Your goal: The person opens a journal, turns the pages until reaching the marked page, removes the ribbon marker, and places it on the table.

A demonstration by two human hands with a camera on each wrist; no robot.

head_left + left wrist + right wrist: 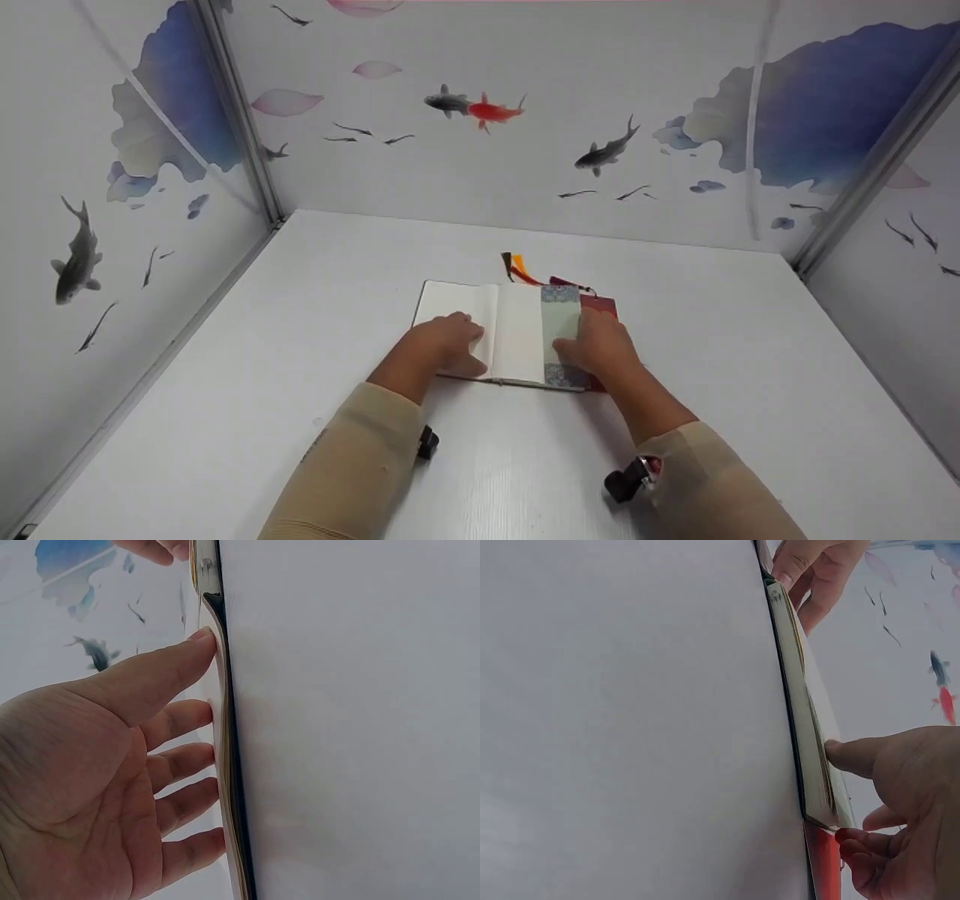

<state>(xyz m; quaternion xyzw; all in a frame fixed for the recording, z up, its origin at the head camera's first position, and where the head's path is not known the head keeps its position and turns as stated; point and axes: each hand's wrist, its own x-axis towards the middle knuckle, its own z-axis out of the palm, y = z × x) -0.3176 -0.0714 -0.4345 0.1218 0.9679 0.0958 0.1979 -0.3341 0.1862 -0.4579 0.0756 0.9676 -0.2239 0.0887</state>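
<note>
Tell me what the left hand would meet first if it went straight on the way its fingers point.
Likely the centre fold of the open book: in the head view the left hand points across the left page toward it, though the hand's exact height is unclear.

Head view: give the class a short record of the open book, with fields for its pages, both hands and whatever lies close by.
Open book: lying on the white table
Pages: no writing visible
Right side: pale green strip with blue patterned ends
Left hand: touches left page
Right hand: thumb on strip
Red item: at book's right edge, partly hidden
Tassels: beyond far edge
</note>
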